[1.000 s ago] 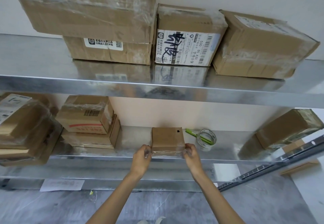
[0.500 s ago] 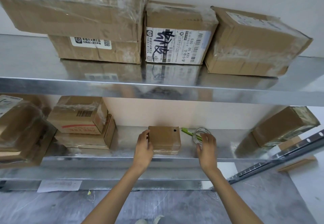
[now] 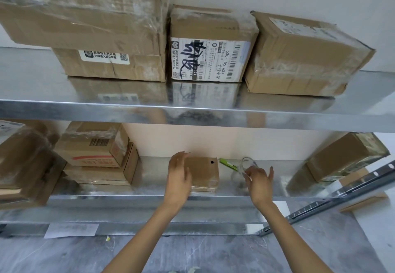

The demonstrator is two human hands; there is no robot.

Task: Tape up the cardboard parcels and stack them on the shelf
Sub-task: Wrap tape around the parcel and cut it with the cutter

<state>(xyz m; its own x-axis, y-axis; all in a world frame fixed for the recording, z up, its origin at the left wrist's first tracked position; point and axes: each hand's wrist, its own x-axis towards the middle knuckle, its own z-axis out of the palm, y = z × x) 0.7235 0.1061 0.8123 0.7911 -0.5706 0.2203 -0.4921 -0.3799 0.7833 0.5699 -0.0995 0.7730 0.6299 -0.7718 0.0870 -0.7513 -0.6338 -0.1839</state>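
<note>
the fingers (image 3: 178, 162) of the left hand (image 3: 179, 178) are nearly straight and lie against the left side of the small parcel (image 3: 204, 172), gripping nothing. the fingers (image 3: 248, 173) of the right hand (image 3: 259, 185) are half spread at the clear tape roll (image 3: 245, 162); i cannot tell if they pinch it. the parcel sits on the lower shelf (image 3: 149, 179), near its front edge, with a green cutter (image 3: 227, 163) just beside. it looks light and stiff, but its taped front may slide on the steel. i would take it by two opposite sides.

Lower shelf (image 3: 149, 178) lies bare between the stacked boxes (image 3: 96, 155) and small parcel (image 3: 203, 172)
</note>
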